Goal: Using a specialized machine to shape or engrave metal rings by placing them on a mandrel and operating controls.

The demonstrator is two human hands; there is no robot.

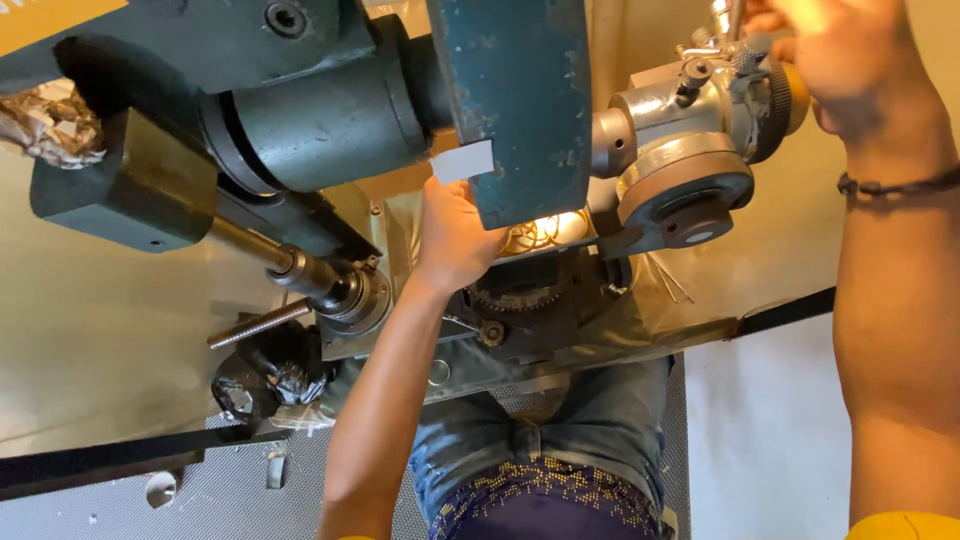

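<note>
My left hand [455, 235] reaches under the dark green machine arm [515, 100], its fingers closed around a brightly lit brass ring piece [535, 232] that sits above a black toothed disc [515, 295]. My right hand [850, 60] is at the top right, fingers closed on the black knurled knob [775, 95] and small lever of the silver machine head [685, 150]. A dark cord bracelet circles that wrist.
A green motor housing [320, 115] and a steel shaft with coupling [320, 280] fill the left. A threaded rod [260, 323] and crumpled black plastic [270, 375] lie below it. Crumpled foil [45, 125] is at the far left. Metal sheeting and grey floor surround my jeans.
</note>
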